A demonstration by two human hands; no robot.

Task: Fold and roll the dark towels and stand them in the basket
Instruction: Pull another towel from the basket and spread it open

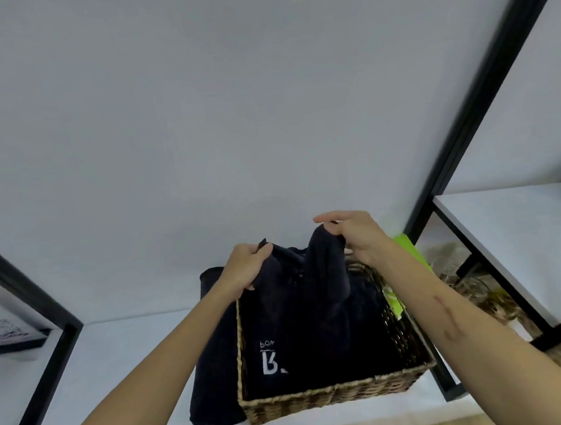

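White shelf (123,356): both hands' grip pinches towel (305,277) above basket (335,397).

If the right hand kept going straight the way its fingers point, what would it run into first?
The right hand, gripping the dark towel, points leftward toward the left hand. It would probably meet that hand first, though depth is hard to judge; otherwise only the white wall lies beyond.

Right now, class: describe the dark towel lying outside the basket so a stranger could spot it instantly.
Find the woven basket on the white shelf. Against its left wall lies a folded dark towel, flat on the shelf. Unlike the dark cloth both hands grip above the basket, nobody touches it.
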